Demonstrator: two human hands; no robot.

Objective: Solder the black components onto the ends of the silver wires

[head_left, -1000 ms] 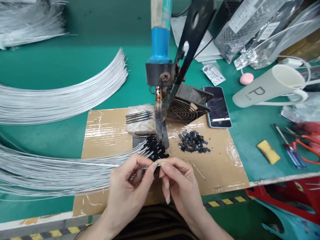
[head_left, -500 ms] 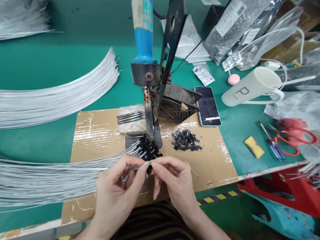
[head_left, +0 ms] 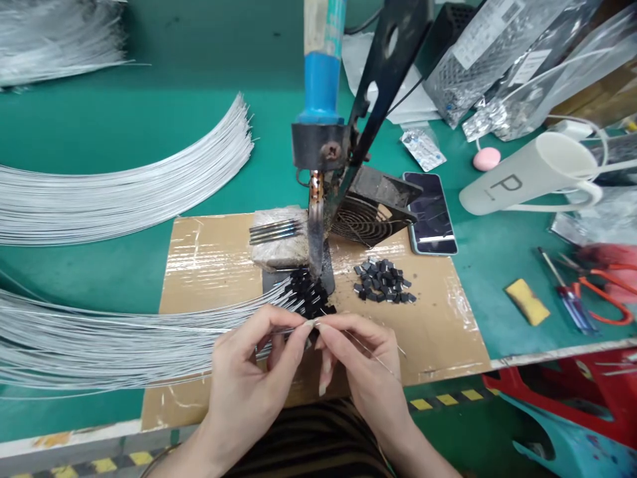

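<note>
Fingertip to fingertip, both hands meet over the cardboard, just in front of the soldering iron (head_left: 322,86) clamped upright in a stand. My left hand (head_left: 259,365) is closed in a pinch; what sits between its fingertips is too small to make out. My right hand (head_left: 371,358) pinches a thin wire (head_left: 385,366), with fine lengths running out to the right past the fingers. Beneath and behind the left hand lies a bundle of grey-white wires (head_left: 124,338), its ends bearing black connectors (head_left: 311,295) below the iron's tip. Loose small black pieces (head_left: 383,280) lie in a pile to the right.
A cardboard sheet (head_left: 448,332) covers the green bench. Another wire bundle (head_left: 149,189) lies at left. Behind the pile stand a small fan (head_left: 368,216), a phone (head_left: 432,219) and a white mug (head_left: 527,176). A yellow sponge (head_left: 527,302) and red-handled scissors (head_left: 604,299) lie at right.
The camera view has shifted, so the bench and both hands appear farther right. The hands keep their fingertip-to-fingertip pinch with little visible change.
</note>
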